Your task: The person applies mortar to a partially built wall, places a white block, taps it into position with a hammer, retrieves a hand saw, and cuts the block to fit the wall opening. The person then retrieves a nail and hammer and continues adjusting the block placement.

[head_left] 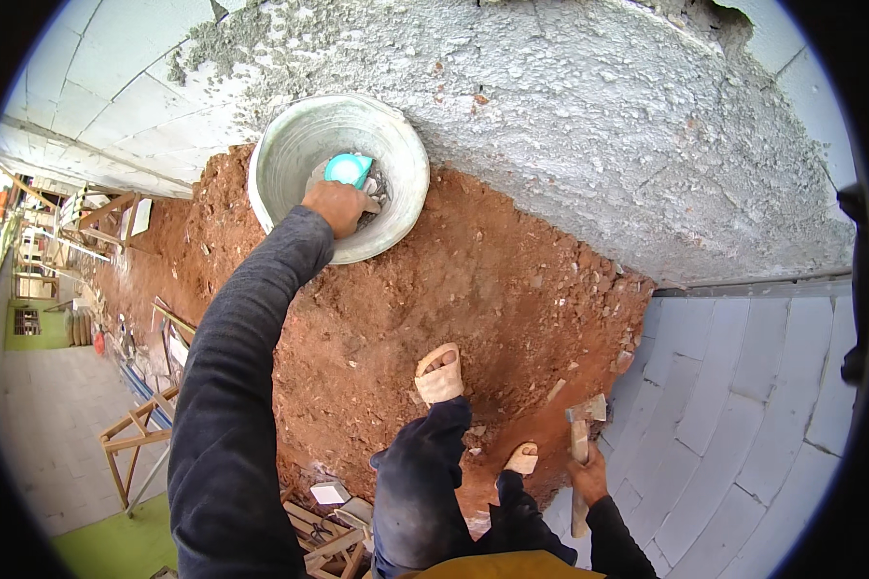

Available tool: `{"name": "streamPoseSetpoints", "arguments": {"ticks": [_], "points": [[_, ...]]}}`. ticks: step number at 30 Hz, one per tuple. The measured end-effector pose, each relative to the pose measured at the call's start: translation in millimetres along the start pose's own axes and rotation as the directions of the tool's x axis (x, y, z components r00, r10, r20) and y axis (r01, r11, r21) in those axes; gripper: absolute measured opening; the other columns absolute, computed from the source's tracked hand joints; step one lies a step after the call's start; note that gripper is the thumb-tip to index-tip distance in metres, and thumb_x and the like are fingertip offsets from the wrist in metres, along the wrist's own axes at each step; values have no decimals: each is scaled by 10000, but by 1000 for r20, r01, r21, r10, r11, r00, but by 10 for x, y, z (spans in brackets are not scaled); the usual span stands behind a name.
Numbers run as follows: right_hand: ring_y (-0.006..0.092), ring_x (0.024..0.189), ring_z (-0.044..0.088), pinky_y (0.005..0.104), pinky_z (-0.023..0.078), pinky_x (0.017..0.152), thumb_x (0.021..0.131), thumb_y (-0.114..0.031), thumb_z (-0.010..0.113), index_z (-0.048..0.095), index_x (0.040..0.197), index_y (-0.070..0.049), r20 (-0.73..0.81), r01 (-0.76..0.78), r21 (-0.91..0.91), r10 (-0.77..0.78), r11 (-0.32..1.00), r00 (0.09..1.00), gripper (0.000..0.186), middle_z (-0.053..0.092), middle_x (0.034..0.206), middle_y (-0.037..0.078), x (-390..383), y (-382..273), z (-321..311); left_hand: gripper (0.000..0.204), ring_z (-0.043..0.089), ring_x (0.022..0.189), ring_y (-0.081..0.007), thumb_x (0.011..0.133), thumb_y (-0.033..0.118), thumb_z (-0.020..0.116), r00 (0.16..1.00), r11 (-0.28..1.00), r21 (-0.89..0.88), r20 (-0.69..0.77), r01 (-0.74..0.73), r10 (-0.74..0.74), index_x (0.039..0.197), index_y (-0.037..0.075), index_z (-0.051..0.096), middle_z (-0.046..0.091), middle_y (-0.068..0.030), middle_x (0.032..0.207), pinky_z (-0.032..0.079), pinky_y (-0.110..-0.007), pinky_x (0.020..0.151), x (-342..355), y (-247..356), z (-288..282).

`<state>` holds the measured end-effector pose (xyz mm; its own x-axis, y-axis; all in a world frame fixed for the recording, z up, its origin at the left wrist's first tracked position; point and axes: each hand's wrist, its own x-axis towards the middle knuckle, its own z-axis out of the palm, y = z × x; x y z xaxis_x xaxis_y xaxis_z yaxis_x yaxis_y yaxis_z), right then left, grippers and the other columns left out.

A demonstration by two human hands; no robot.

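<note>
1. Left hand [340,207]: inside pale round bucket [407,172], 11 o'clock of view centre. Fingers curled at teal plastic scoop [350,169]; undersides hidden, can't tell if closed on it.
2. Scoop: just off left hand at 12 o'clock, by grey mix [378,181]. Long axis unclear, hand overlaps it. Left nearer; from right hand [590,475] it's 11 o'clock, well apart.
3. Right hand: 5 o'clock, wrapped round wooden-handled tool [579,444], metal head up, long axis roughly 12–6.
4. Around: rough plastered wall [570,125] 1 o'clock, block wall [734,405] 4 o'clock, sandalled foot [440,374] 6 o'clock, reddish soil [386,328].
5. In the way: bucket sides ring scoop; open top only.
</note>
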<state>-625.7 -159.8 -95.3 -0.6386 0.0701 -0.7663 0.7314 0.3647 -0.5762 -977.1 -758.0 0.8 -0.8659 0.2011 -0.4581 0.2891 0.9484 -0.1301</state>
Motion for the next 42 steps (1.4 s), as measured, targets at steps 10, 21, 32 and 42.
{"name": "streamPoseSetpoints", "arguments": {"ticks": [10,21,32,42], "points": [[169,513,583,344,497,462,826,-22,698,567,1052,-13,35,18,-121,-14,993,999,262,578,729,58,105,398,-52,262,760,991,-372,904,137,677,993,965,-257,-86,60,-84,1127,187,804,793,-155,993,595,-483,891,-34,17,-98],[167,506,576,335,497,472,821,-22,698,586,1087,-9,46,-76,-20,77,997,996,289,586,733,54,62,336,-2,221,769,946,-360,879,188,711,974,949,-228,-3,218,-224,1060,145,831,798,-168,966,593,-476,905,147,166,59],[143,522,584,321,505,478,833,-23,711,615,1142,-24,86,-118,28,115,993,990,324,615,759,26,95,402,87,129,581,537,-120,917,138,767,884,473,-749,353,463,-306,1023,80,815,709,-30,681,488,-311,504,265,-85,104],[154,521,608,318,524,474,845,9,704,603,1171,-17,121,-141,92,130,986,984,343,622,750,36,135,266,110,115,569,532,-131,913,120,750,879,441,-763,371,472,-299,972,45,812,686,-27,675,480,-311,485,305,-39,144]]}}
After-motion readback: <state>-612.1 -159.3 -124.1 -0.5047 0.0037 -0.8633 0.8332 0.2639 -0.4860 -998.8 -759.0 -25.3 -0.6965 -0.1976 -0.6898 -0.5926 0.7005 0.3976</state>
